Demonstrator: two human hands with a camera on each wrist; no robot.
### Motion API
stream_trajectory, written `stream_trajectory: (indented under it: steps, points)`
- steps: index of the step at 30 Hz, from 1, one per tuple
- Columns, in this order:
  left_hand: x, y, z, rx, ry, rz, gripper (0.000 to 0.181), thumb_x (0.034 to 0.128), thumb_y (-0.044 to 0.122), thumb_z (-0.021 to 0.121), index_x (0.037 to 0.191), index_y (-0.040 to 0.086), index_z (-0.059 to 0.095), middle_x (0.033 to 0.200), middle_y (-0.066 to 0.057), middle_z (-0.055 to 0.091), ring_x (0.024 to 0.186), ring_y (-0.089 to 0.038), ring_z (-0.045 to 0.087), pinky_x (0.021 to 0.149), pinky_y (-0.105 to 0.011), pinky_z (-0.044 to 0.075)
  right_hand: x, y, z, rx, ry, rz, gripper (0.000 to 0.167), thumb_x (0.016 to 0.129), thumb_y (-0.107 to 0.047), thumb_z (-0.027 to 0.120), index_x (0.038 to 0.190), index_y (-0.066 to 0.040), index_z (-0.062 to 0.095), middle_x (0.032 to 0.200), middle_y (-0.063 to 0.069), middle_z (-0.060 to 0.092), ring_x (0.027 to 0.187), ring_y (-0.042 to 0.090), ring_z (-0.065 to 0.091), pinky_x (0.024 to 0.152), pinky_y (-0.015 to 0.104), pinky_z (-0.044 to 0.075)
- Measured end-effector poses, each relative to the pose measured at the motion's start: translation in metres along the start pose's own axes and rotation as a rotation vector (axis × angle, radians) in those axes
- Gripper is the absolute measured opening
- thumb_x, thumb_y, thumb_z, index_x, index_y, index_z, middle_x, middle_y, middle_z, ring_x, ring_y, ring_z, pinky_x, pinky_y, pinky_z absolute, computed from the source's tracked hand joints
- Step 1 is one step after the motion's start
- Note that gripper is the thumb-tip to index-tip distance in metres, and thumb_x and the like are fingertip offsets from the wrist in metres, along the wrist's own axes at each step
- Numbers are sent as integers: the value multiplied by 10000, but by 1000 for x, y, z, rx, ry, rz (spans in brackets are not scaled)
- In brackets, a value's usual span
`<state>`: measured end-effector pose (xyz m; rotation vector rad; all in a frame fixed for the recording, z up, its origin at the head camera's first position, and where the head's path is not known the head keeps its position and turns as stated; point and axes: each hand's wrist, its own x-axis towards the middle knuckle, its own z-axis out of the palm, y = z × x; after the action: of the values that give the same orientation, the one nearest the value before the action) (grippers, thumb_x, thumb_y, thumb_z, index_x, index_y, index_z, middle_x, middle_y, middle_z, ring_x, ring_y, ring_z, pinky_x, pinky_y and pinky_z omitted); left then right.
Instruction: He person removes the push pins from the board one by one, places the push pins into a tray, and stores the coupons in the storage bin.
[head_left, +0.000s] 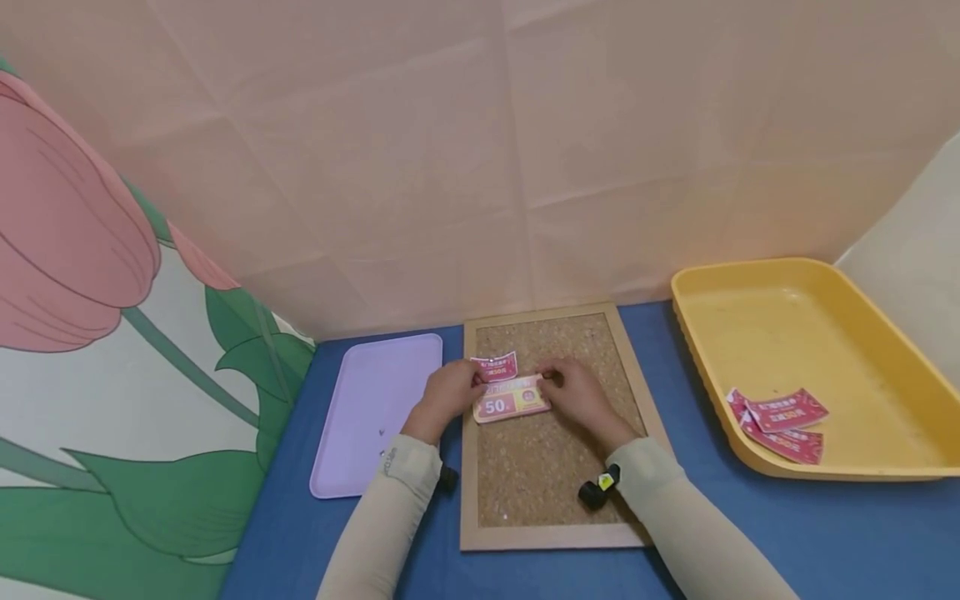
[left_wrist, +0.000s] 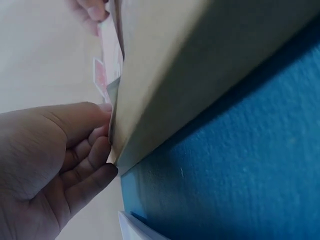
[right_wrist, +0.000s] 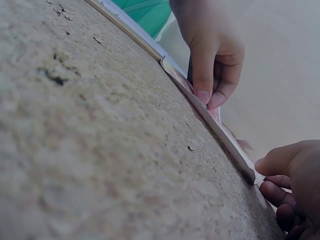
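A paper coupon (head_left: 512, 403) printed with a large 50 lies over the upper left part of a wood-framed cork board (head_left: 555, 492). My left hand (head_left: 448, 393) pinches its left end between thumb and fingers. At the right end, the thumb and fingertips of my right hand (head_left: 579, 398) pinch the paper's edge. In the right wrist view the coupon (right_wrist: 212, 125) bows slightly off the cork between both hands. Just above it, a smaller red coupon (head_left: 501, 366) is on the board, partly hidden by my left fingers.
To the left, a lilac tray (head_left: 386, 375) holds a few tiny dark items, too small to identify. A deep yellow tray (head_left: 810, 325) stands at the right with several red coupons (head_left: 787, 412) inside. Blue cloth (head_left: 427, 550) covers the table, and a pinkish sheet (head_left: 487, 167) hangs behind.
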<state>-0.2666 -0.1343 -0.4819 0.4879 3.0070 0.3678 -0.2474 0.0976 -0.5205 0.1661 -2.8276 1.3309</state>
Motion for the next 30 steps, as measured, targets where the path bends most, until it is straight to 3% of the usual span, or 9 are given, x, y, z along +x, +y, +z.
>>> stream_trajectory:
  steps: [9,23,30]
  points:
    - [1,-4,4,51,35,46,91,889,279,693,918,195,712,801,78,587,711,-96,536,630,-285,452,0,2,0,-17,15,-42,238,905,-211,673,1122,-116,684,1040,55,625,959,241,568,840,449,461]
    - [-2,-6,7,57,45,49,128,893,302,699,939,184,713,780,80,568,689,-91,522,610,-269,438,-1,5,2,-18,-3,-4,233,912,-229,667,1127,-140,676,1038,30,603,950,223,550,834,426,454]
    - [-3,-8,10,52,65,44,154,897,317,694,967,181,708,818,71,576,707,-93,529,625,-270,448,0,5,2,-24,12,-24,240,912,-224,664,1132,-128,681,1033,39,606,936,227,555,813,427,462]
